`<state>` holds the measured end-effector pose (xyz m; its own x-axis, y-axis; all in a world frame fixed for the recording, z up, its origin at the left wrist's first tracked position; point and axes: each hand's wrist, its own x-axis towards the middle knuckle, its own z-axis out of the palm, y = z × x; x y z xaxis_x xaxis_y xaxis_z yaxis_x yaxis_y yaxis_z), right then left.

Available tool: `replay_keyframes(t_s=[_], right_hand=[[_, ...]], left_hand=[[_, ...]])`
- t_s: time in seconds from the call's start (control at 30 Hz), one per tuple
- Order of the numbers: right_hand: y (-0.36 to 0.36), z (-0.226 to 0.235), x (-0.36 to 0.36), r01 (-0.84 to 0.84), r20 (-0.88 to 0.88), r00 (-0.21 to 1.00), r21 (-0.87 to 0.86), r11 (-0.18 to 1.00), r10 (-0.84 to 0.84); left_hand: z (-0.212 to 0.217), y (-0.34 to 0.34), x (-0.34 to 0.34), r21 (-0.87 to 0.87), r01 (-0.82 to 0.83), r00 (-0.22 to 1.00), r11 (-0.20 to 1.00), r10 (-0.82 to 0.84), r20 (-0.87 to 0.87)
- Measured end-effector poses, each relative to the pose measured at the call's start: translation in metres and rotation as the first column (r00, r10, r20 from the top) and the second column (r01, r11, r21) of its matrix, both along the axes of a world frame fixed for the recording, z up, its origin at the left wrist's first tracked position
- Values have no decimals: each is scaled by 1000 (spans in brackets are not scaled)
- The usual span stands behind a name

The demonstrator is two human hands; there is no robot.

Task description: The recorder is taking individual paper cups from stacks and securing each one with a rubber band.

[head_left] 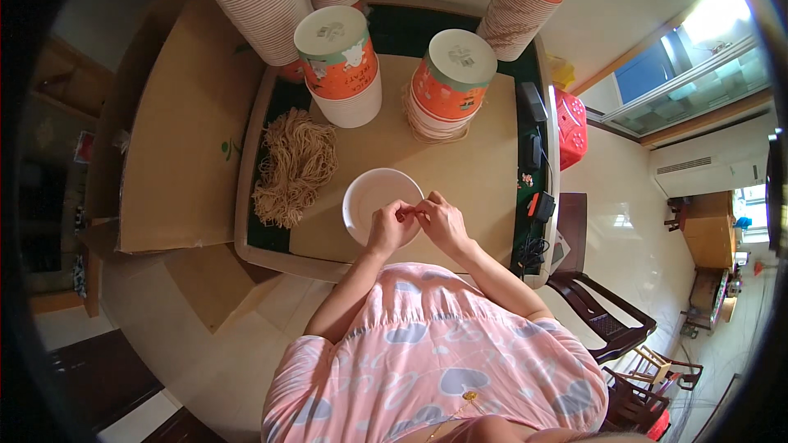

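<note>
A white paper bucket (361, 197) stands in front of me with its open mouth facing up. Over its near right rim, my left hand (392, 227) and my right hand (442, 220) meet, fingertips pinched together. Whatever the fingers hold is too small and too covered to make out. To the left lies a tangled heap of beige strings (297, 166). Farther back are two upside-down stacks of orange-and-green printed paper buckets, a left stack (341, 70) and a right stack (450, 82); beige string loops hang around the right stack's lower part.
Taller bucket stacks (261, 8) rise at the back left, and another stack (529, 4) at the back right. A large cardboard box (185, 131) borders the table's left side. Black adapters and cables (533, 152) lie along the right edge, near a red stool (570, 127) and a dark chair (607, 320).
</note>
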<state>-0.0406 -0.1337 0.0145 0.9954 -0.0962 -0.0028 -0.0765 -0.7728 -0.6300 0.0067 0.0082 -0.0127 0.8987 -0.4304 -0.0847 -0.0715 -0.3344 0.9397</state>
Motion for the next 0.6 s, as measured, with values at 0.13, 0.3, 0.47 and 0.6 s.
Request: replay_keyframes(t_s=[0.13,0.3,0.47,0.6], right_hand=[[0,0,0,7,-2,1000,10,1000,-7],[0,5,0,3,-40,999,1,1000,-3],[1,8,1,-29,-13,999,63,998,29],[1,8,0,-52,22,998,74,996,50]], left_hand=[[-2,0,-1,19,-40,999,999,40,14],[-3,5,-2,-23,-92,996,996,91,-26],[-8,8,-2,-149,-106,990,983,91,-105],[-12,14,-1,-141,-65,984,988,40,-174]])
